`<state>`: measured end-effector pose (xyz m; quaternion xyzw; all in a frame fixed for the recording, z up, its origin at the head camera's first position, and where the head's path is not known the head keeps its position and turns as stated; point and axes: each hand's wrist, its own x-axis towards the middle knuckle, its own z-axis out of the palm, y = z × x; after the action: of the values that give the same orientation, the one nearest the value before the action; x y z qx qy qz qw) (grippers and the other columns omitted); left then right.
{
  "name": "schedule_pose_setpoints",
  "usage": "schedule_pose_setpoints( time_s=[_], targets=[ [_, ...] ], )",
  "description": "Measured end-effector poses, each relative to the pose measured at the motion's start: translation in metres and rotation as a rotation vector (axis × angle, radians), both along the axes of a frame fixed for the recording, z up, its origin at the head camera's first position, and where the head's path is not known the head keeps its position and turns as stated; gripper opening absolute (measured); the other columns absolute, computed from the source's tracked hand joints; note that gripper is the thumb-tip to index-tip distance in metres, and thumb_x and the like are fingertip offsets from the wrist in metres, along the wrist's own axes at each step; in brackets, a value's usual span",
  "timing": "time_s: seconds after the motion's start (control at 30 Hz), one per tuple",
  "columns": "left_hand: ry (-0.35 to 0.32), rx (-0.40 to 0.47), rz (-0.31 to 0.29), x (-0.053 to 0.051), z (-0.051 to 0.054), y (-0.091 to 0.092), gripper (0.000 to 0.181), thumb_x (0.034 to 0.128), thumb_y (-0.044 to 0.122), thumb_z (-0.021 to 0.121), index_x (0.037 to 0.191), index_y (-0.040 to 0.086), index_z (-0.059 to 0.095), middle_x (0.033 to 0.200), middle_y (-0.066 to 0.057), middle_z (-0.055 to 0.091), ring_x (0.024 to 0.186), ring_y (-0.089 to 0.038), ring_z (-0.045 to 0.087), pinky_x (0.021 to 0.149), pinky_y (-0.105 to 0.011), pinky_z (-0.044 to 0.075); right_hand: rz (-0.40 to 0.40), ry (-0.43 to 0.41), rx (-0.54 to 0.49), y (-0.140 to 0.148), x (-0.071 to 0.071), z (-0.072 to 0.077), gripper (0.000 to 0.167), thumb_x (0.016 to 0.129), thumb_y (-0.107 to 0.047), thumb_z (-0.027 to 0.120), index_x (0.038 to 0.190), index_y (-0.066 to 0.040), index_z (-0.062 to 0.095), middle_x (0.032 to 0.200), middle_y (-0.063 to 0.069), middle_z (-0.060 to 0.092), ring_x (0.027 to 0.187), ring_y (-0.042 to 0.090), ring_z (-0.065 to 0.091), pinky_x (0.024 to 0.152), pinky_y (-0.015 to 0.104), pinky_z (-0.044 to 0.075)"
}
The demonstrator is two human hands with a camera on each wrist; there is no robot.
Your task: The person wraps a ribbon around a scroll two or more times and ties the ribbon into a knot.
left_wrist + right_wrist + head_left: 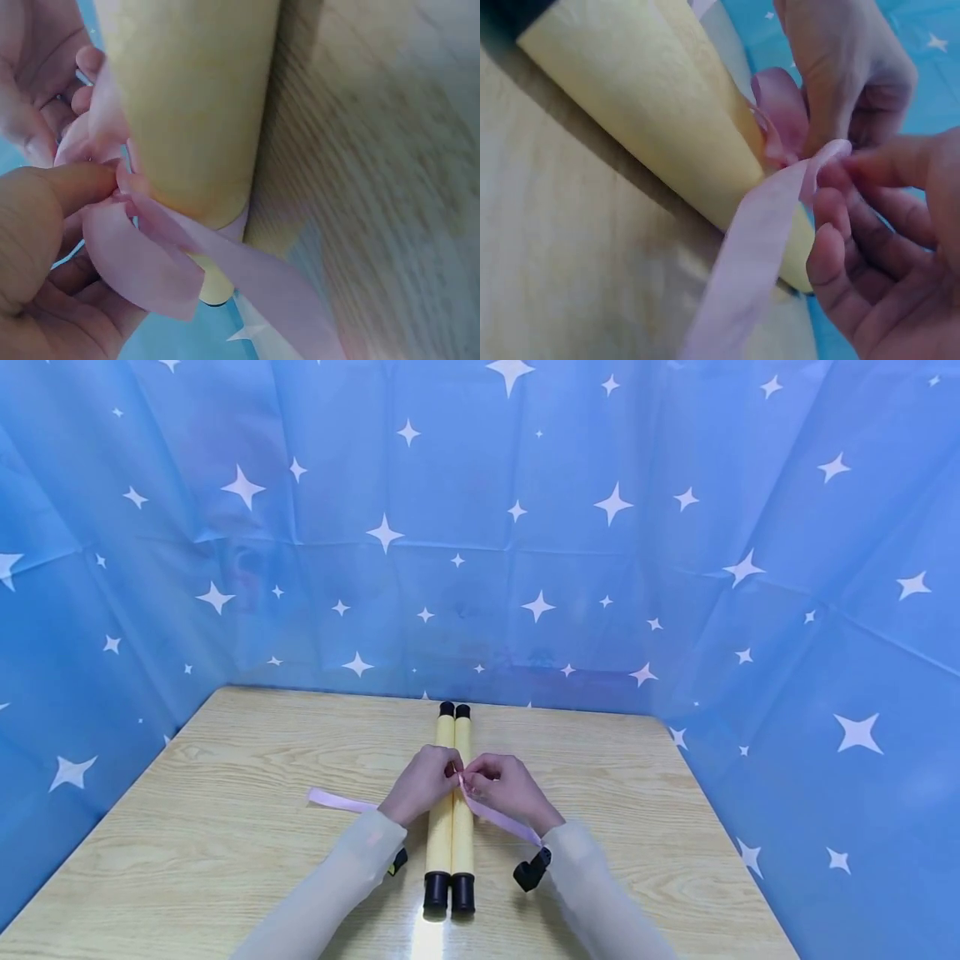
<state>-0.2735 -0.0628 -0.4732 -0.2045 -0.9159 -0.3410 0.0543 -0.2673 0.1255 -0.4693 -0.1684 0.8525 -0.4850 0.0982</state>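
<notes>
Two pale yellow tubes with black end caps, a left tube (440,835) and a right tube (462,835), lie side by side on the table. A pink ribbon (501,821) passes around them, and its two tails spread out to either side. Over the tubes, my left hand (423,782) pinches the ribbon between thumb and finger; a loop (139,266) stands out beside that thumb in the left wrist view. Fingertips almost meeting the left ones, my right hand (512,789) pinches a folded part of the ribbon (757,255). The fingers partly hide the crossing point.
The wood-grain table (262,793) extends to both sides of the tubes. A blue curtain (465,527) with white stars hangs behind and around it. Dark wrist devices, one at the right cuff (532,870), hang below the sleeves.
</notes>
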Motion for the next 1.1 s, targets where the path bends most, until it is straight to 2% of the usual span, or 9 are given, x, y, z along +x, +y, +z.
schedule_pose_setpoints(
  time_s=[0.1,0.2,0.3,0.43,0.57,0.63,0.77,0.93,1.1],
  targets=[
    [0.000,0.026,-0.022,-0.001,-0.003,-0.001,0.009,0.0934,0.007,0.073,0.085,0.010,0.073,0.073,0.002,0.065,0.065,-0.008,0.054,0.057,-0.021,0.046,-0.033,-0.063,-0.057,-0.001,0.001,-0.006,0.021,0.102,-0.020,0.061,0.121,-0.013,0.067,0.086,0.002,0.074,0.075,0.014,0.068,0.063,0.028,0.055],
    [-0.007,0.069,-0.043,-0.003,-0.005,-0.003,0.007,0.0939,0.008,0.073,0.087,0.009,0.073,0.075,0.001,0.067,0.066,-0.007,0.056,0.060,-0.021,0.048,-0.043,-0.049,-0.038,-0.001,0.000,-0.011,0.032,0.101,-0.027,0.065,0.129,-0.012,0.064,0.082,0.002,0.073,0.069,0.014,0.065,0.062,0.028,0.053],
    [-0.003,0.113,-0.066,-0.004,-0.007,-0.006,0.007,0.0938,0.006,0.073,0.087,0.008,0.073,0.076,0.001,0.067,0.067,-0.007,0.056,0.060,-0.021,0.049,-0.023,-0.003,0.013,0.001,-0.003,-0.013,0.030,0.100,-0.038,0.067,0.122,-0.018,0.072,0.086,-0.002,0.073,0.071,0.013,0.061,0.063,0.026,0.050],
    [-0.025,0.161,-0.080,-0.004,-0.007,-0.011,0.006,0.0935,0.007,0.074,0.088,0.010,0.072,0.076,0.002,0.066,0.067,-0.007,0.057,0.059,-0.021,0.049,-0.014,0.003,0.025,0.003,-0.006,-0.012,0.021,0.096,-0.047,0.070,0.105,-0.030,0.079,0.094,-0.008,0.075,0.077,0.013,0.061,0.062,0.025,0.048],
    [-0.090,0.209,-0.102,-0.004,-0.005,-0.017,0.003,0.0948,0.012,0.073,0.093,0.010,0.072,0.079,0.004,0.067,0.070,-0.010,0.059,0.062,-0.023,0.051,-0.023,-0.008,0.027,0.004,-0.007,-0.009,0.018,0.094,-0.050,0.071,0.097,-0.034,0.080,0.093,-0.008,0.076,0.073,0.015,0.059,0.056,0.026,0.045],
    [-0.121,0.219,-0.107,-0.004,-0.004,-0.020,0.003,0.0958,0.014,0.072,0.096,0.010,0.072,0.081,0.004,0.067,0.074,-0.011,0.060,0.064,-0.024,0.052,-0.028,-0.002,0.033,0.005,-0.008,-0.008,0.018,0.094,-0.050,0.071,0.095,-0.035,0.080,0.093,-0.009,0.077,0.075,0.016,0.059,0.059,0.026,0.047],
    [-0.148,0.193,-0.092,-0.004,-0.002,-0.027,0.009,0.0942,0.018,0.075,0.103,0.015,0.074,0.088,0.004,0.067,0.080,-0.013,0.059,0.068,-0.026,0.051,-0.046,0.022,0.044,0.006,-0.008,-0.005,0.016,0.094,-0.048,0.072,0.094,-0.035,0.080,0.094,-0.010,0.076,0.084,0.018,0.065,0.070,0.030,0.052],
    [-0.198,0.138,-0.053,-0.001,0.003,-0.039,0.029,0.0866,0.027,0.083,0.112,0.013,0.076,0.101,0.000,0.066,0.087,-0.018,0.055,0.071,-0.031,0.048,-0.058,0.054,0.040,0.010,-0.007,-0.001,0.011,0.096,-0.039,0.072,0.097,-0.032,0.080,0.096,-0.009,0.076,0.090,0.022,0.068,0.077,0.036,0.056],
    [-0.238,0.103,-0.080,0.003,0.007,-0.049,0.017,0.0883,0.019,0.081,0.103,0.010,0.078,0.091,0.000,0.069,0.079,-0.016,0.058,0.069,-0.028,0.049,-0.077,0.093,0.037,0.015,-0.008,0.000,0.009,0.097,-0.031,0.072,0.098,-0.028,0.080,0.097,-0.007,0.076,0.088,0.017,0.068,0.077,0.034,0.057]
  ],
)
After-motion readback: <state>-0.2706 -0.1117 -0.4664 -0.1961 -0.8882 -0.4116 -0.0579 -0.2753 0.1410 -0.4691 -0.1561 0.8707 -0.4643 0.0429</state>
